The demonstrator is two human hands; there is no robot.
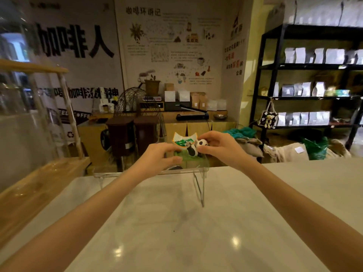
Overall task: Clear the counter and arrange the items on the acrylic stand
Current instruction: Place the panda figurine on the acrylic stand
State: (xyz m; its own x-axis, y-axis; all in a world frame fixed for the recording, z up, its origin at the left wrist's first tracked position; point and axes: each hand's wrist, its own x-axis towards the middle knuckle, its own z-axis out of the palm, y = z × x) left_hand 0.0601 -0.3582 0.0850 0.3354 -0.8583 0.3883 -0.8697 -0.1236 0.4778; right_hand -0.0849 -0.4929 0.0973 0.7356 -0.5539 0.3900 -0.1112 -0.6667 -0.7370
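Hands hold the panda toy [193,149] on top of the clear acrylic stand [202,185]: left hand [163,154] and right hand [218,146] pinch its sides. A bump could tip it off the back edge.

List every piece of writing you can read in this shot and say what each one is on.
"咖啡人": large black characters on the left wall banner.
"咖啡环游记": heading of the illustrated wall poster.
"COFFE", partly cut off: dark sign low on the left.
Poster body text, the red and black notice and the bag labels on the black shelves: too small or blurred to read.
The panda ornament in both hands: no writing visible.
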